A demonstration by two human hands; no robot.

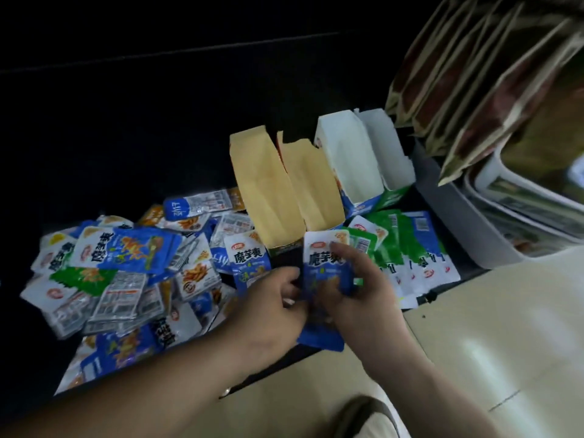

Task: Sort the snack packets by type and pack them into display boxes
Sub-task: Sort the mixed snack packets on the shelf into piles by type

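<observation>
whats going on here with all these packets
A person is sorting snack packets on a dark surface. The left hand and right hand together grip a small stack of blue packets just in front of an open yellow-lined display box. An unsorted mixed pile lies to the left. Green packets lie in a row on the right, near a white-lined box.

Your right hand (357, 286) covers most of the blue packets (322, 263), so you cannot count them. Your left hand (271, 305) hides the front of the yellow box (268, 197). At 9 o'clock the pile (120, 273) buries its lower packets. At 1 o'clock the hanging bags (474, 74) are blurred and cut off by the edge
</observation>
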